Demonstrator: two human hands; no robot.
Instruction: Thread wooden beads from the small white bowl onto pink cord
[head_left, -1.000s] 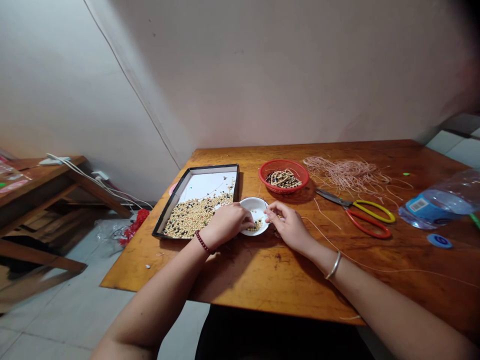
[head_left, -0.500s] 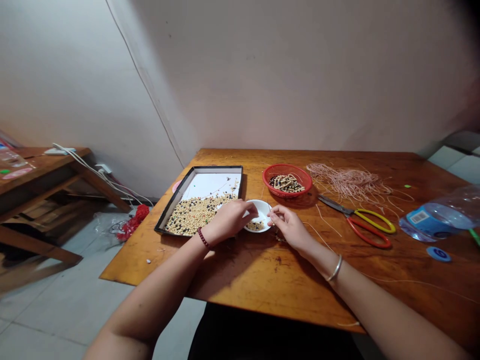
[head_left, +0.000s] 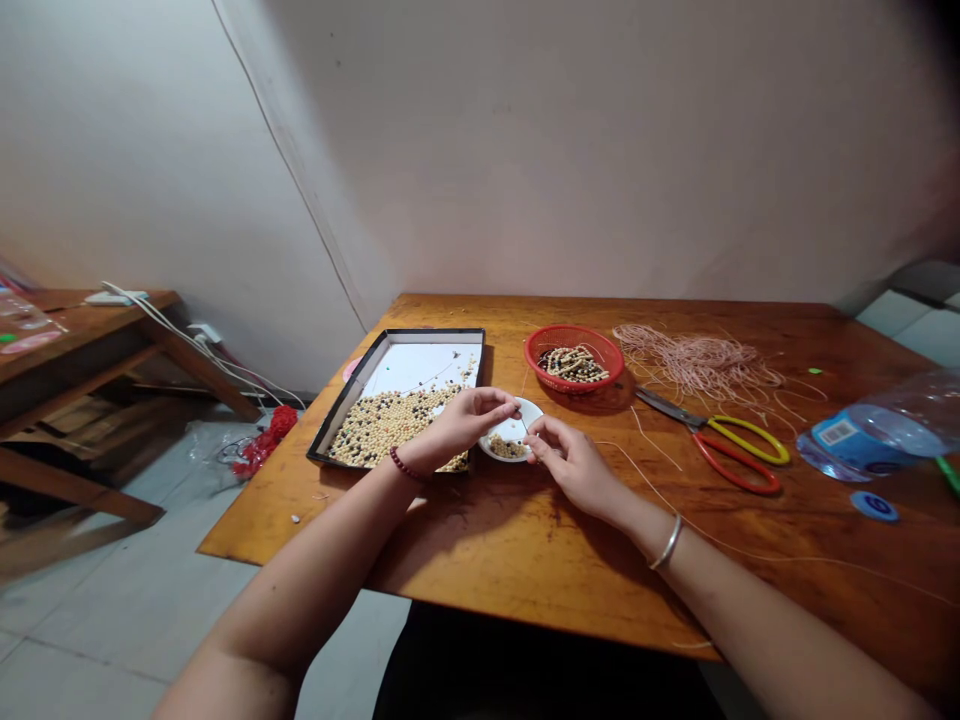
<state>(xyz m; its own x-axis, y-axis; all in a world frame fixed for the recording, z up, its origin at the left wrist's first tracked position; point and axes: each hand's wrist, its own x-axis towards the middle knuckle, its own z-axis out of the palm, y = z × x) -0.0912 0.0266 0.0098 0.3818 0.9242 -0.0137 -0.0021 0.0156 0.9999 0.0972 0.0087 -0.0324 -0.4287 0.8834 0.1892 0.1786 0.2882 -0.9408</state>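
Note:
Over a small white bowl (head_left: 531, 410) of beads, my left hand (head_left: 474, 418) has its thumb and fingertips pinched together. A tiny dark thing shows at its fingertips, too small to name. My right hand (head_left: 571, 458) is pinched as well, at the bowl's right edge. A thin dark line, a thread or needle, seems to run between the two hands; I cannot tell which. Left of the bowl lies a black-edged tray (head_left: 397, 362) with many cream and dark beads (head_left: 390, 425), partly covered by my left hand.
Behind the bowl stands a red basket (head_left: 537, 362) with strung beads (head_left: 576, 366). Pale cords (head_left: 686, 362) lie in a tangle to its right. Scissors (head_left: 739, 440) with red and yellow handles, a plastic bottle (head_left: 862, 440) and a blue cap (head_left: 874, 506) are at the right.
My left hand has lifted slightly and its fingertips have moved right over the bowl. My right hand has shifted slightly left and down. The fingertips are closer together.

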